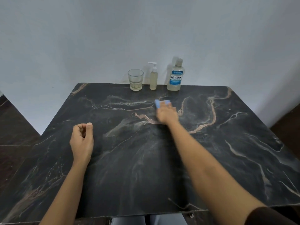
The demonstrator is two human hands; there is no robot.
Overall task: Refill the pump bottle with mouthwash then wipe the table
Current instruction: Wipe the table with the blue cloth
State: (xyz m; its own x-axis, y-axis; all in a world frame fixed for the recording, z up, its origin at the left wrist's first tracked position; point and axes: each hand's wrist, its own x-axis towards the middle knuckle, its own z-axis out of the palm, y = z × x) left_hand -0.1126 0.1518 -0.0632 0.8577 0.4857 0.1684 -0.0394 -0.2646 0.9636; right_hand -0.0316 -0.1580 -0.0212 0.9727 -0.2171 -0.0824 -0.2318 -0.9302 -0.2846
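The dark, veined marble table stands against a pale grey wall. At twelve o'clock, along its far edge, a glass, the pump bottle and the mouthwash bottle stand in a row. My right hand, blurred, is stretched toward one o'clock, palm down, pressing a blue cloth flat. My left hand is at nine o'clock, loosely curled, holding nothing.

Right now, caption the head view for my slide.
Right hand wipes the table with a blue cloth; glass, pump bottle and mouthwash stand behind.
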